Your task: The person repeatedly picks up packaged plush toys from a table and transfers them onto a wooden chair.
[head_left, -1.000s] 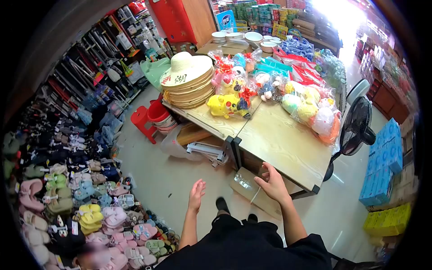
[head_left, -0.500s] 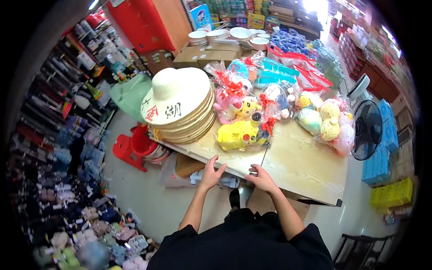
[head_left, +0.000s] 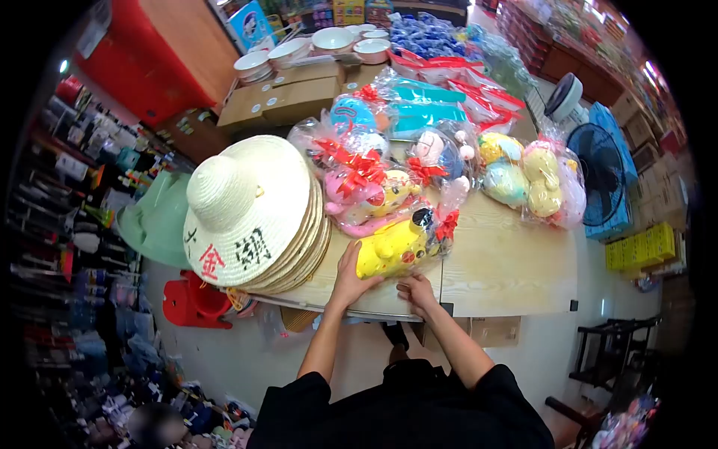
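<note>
A yellow plush toy point(head_left: 390, 251) in clear wrap with a red bow lies near the front edge of the wooden table point(head_left: 508, 288). My left hand point(head_left: 348, 278) is wrapped round its left end, thumb along the near side. Just below the toy's near side, my right hand point(head_left: 417, 292) has its fingers curled together at the table edge; whether they hold some of the wrap is hidden. Behind the yellow toy sits a wrapped pink plush point(head_left: 350, 187). Left of my left hand rises a stack of straw hats point(head_left: 254, 202) with painted characters on the top one.
More wrapped plush toys point(head_left: 542, 179) lie at the right of the table. White bowls point(head_left: 333, 40) and cardboard boxes point(head_left: 299, 99) stand at the back. A red stool point(head_left: 179, 301) is below left, a black fan point(head_left: 596, 176) at the right and a dark chair point(head_left: 613, 346) lower right.
The view has come closer to the table. Both hands have moved forward to its front edge, and my left hand has taken hold of the yellow toy. My right hand's fingers have curled in.
</note>
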The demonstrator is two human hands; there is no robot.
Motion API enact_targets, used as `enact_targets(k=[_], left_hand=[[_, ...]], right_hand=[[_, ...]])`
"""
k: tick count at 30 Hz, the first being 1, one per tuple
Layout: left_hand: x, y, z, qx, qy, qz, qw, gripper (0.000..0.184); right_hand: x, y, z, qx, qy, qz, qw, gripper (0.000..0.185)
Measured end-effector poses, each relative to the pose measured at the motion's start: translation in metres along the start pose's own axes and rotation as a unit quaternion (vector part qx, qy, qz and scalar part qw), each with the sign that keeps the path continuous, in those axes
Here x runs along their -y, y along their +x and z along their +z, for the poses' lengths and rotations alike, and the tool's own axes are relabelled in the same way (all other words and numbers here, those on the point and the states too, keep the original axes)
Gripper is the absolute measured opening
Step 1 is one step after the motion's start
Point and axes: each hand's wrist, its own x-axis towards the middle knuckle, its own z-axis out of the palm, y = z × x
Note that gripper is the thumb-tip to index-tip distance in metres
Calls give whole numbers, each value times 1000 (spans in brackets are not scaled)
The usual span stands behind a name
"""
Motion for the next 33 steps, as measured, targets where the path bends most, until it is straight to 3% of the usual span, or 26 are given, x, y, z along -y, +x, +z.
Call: enact_targets(k=[5,14,24,27,31,33], left_hand=[[17,-8,11,-32,-79,-7,996,70],[-10,-52,40,-25,-185,-66,980,53],[-137,-129,105,25,-228,26,973,47],[-185,-166,141,98,-457,-41,883,48],[-265,-222,191,154,-581,-18,799,46],[-300,-247,215,211,-611,-32,762,46]], right_hand=[[7,-19,10,-45,3,-4,999,20],[3,-72,-28,-31,-43,-49,997,42],[-9,-193,-128,-104,11,-264,959,34],[-13,-249,-179,-151,11,-308,939,30],[-4,-358,-245,-205,6,-411,888,21],[-7,-406,-275,-221,77,-427,874,21]])
